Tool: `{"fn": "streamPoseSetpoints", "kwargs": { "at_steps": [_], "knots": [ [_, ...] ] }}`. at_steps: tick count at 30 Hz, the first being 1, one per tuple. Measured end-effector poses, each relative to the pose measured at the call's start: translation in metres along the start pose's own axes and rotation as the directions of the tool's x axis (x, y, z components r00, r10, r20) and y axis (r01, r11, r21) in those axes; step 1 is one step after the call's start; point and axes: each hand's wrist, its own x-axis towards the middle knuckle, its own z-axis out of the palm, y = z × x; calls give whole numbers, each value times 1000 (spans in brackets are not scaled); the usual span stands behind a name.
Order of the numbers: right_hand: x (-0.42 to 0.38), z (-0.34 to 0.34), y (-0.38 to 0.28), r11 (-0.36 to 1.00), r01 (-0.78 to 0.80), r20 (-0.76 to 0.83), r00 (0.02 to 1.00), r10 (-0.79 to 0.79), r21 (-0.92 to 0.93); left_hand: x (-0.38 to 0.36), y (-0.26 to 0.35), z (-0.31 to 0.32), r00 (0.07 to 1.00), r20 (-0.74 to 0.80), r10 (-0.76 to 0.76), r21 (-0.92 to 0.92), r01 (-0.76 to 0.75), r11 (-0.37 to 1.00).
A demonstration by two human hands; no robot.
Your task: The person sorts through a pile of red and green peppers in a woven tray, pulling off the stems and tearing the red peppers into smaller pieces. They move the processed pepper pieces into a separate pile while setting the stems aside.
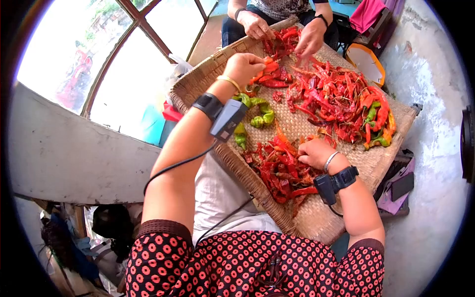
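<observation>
My left hand [241, 70] is closed in a pinch on an orange-red chili pepper [270, 66] over the far left part of a woven tray [284, 116]. Below that wrist lie curled green peppers [263, 113]. My right hand [316, 152] reaches into the nearer pile of dried red chilies [282, 171], its fingers curled together; what they grip, if anything, is hidden. The largest heap of red chilies [334, 94] spreads across the tray's right side, with a few green and orange ones at its right end.
Across the tray, another person's two hands [256, 25] [311, 37] work over a small chili pile [284, 42]. A window [114, 59] is at the left and a pale wall [420, 109] at the right. An orange-rimmed container [366, 62] stands beyond the tray. A dark phone-like object [402, 186] lies at right.
</observation>
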Motion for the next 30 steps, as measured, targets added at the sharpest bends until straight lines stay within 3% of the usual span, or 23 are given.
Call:
{"fn": "streamPoseSetpoints", "kwargs": {
  "at_steps": [1,2,5,7,9,10,11,12,14,15,17,18,20,21,23,25,27,30],
  "knots": [
    [-1,-1,-2,1000,-17,11,1000,17,-7,-3,3,9,997,-17,-70,-138,67,988],
    [-2,-2,-2,1000,-28,18,999,28,-4,-7,6,16,998,-45,-34,-236,22,971],
    [-1,-1,0,1000,-9,8,1000,9,-1,-3,-16,36,989,-97,111,-239,-131,962],
    [-1,-1,0,1000,-8,6,1000,8,6,-7,-17,41,996,-49,77,-272,-87,958],
    [0,-1,-1,1000,-12,8,1000,12,9,-18,-15,48,988,-65,138,-412,-152,898],
    [-1,-2,-1,1000,-17,11,1000,17,8,-7,-28,56,843,-263,469,29,-479,878],
    [-2,-2,-1,1000,-14,2,1000,14,23,-5,-45,62,846,-263,464,22,-476,879],
    [-2,-2,-2,999,-7,-11,1000,7,39,-15,-35,53,884,-62,463,164,-449,878],
    [-1,0,0,1000,3,-10,1000,-3,27,-29,-36,54,894,274,355,356,-437,826],
    [0,0,0,1000,14,-12,1000,-14,14,-34,-29,52,844,449,292,461,-499,733],
    [0,-1,-1,1000,10,-3,1000,-9,13,-50,-23,55,827,492,272,586,-545,599],
    [0,-1,-1,1000,1,7,1000,-1,13,-51,-18,54,827,491,273,586,-546,599],
    [-1,-1,-1,1000,-5,-3,1000,5,16,-53,-7,52,805,592,42,681,-528,507],
    [-1,0,-1,1000,-8,-13,1000,8,21,-53,-4,50,805,592,43,681,-528,507],
    [-1,1,0,1000,-5,-16,1000,6,28,-52,-1,45,751,650,-116,738,-586,335],
    [-1,1,1,999,-1,-19,1000,2,40,-53,-3,43,758,635,-149,757,-573,315],
    [0,1,1,1000,-8,-5,1000,8,0,-52,-4,39,709,614,-348,789,-558,257],
    [0,1,6,999,45,-102,994,-43,20,-53,-8,29,642,632,-435,775,-516,365]
  ]
}}
